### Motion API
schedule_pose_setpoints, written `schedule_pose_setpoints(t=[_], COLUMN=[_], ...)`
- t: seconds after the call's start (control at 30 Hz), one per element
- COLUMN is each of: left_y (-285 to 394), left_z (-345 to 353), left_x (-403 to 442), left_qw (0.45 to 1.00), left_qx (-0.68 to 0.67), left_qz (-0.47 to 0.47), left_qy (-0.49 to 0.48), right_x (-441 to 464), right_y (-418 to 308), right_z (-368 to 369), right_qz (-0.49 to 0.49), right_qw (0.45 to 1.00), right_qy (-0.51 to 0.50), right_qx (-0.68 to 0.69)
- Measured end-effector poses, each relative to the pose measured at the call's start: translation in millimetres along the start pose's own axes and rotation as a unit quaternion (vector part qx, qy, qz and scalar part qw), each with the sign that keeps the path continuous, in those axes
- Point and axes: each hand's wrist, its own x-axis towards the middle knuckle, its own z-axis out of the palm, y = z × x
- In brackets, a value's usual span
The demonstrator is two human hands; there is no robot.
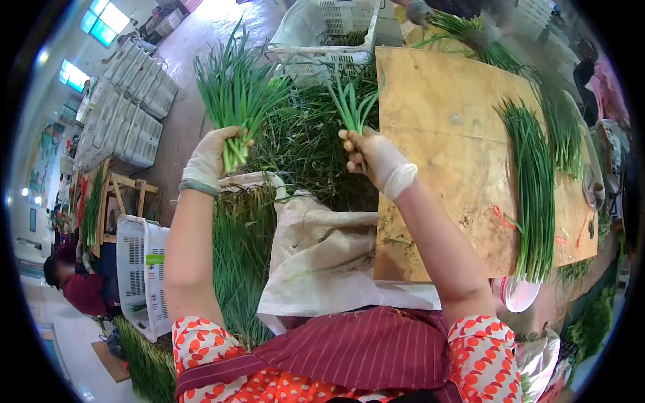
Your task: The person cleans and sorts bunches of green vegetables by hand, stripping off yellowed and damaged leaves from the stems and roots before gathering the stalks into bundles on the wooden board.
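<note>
My left hand (208, 158), in a thin whitish glove, is closed round the pale stem ends of a thick bunch of garlic chives (236, 84). The leaves fan upward. Level with it on the right, my right hand (379, 158), also gloved with bare fingertips showing, pinches a much smaller bunch of chives (353, 106) by its base. Both bunches are held up over a loose heap of green leaves and trimmings (302, 134). A white cloth (309, 262) hangs below, in front of my apron. More chives (238, 269) lie under my left forearm.
A wooden board (437, 121) on the right bears a long bundle of chives (534, 195) and red ties (500, 218). A white crate (326, 54) stands ahead. Another person's gloved hand (420, 12) handles chives at the top. Stacked crates (127, 101) and a seated person (84, 289) are left.
</note>
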Motion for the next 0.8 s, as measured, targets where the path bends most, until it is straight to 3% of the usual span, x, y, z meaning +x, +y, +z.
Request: schedule_pose_setpoints(t=[0.1, 0.17, 0.23, 0.27, 0.37, 0.4, 0.43, 0.5, 0.57, 0.63, 0.7, 0.73, 0.77, 0.8], left_y=[-11, -14, -18, -20, -22, -23, -24, -26, -25, -30, -31, -29, -28, -24], left_z=[36, 67, 92, 103, 114, 118, 121, 113, 105, 100, 89, 78, 70, 69], left_x=[2, -7, -19, -27, -43, -51, -57, -56, -55, -65, -73, -74, -76, -79], left_qw=[0.996, 0.994, 0.995, 0.996, 0.995, 0.996, 0.998, 0.998, 0.995, 0.995, 0.996, 0.991, 0.984, 0.988], left_qx=[-0.062, -0.078, -0.051, -0.048, -0.045, -0.047, -0.049, -0.04, -0.021, -0.043, -0.061, -0.097, -0.134, -0.129], left_qz=[-0.035, -0.033, -0.009, 0.003, -0.011, -0.019, -0.027, -0.027, -0.046, -0.036, -0.027, -0.059, -0.092, -0.087], left_qy=[-0.053, -0.071, -0.082, -0.08, -0.093, -0.068, -0.043, -0.051, -0.09, -0.077, -0.063, -0.065, -0.066, -0.015], right_x=[1, 4, 36, 21, 14, 24, 33, 48, 52, 50, 61, 76, 85, 82], right_y=[-18, -22, -1, -14, -22, -16, -15, -16, -22, -33, -39, -41, -43, -44], right_z=[22, 39, 40, 47, 49, 45, 40, 31, 27, 9, -21, -51, -80, -98], right_qz=[-0.037, -0.165, -0.368, -0.287, -0.236, -0.297, -0.296, -0.244, -0.264, -0.144, -0.142, -0.143, -0.139, -0.117], right_qw=[0.996, 0.961, 0.867, 0.899, 0.913, 0.876, 0.877, 0.931, 0.907, 0.972, 0.962, 0.92, 0.842, 0.826], right_qy=[0.031, 0.048, 0.092, 0.082, 0.091, 0.135, 0.134, 0.084, 0.122, 0.167, 0.219, 0.253, 0.276, 0.281], right_qx=[-0.069, -0.216, -0.324, -0.321, -0.319, -0.355, -0.354, -0.26, -0.304, -0.083, -0.076, -0.263, -0.441, -0.474])
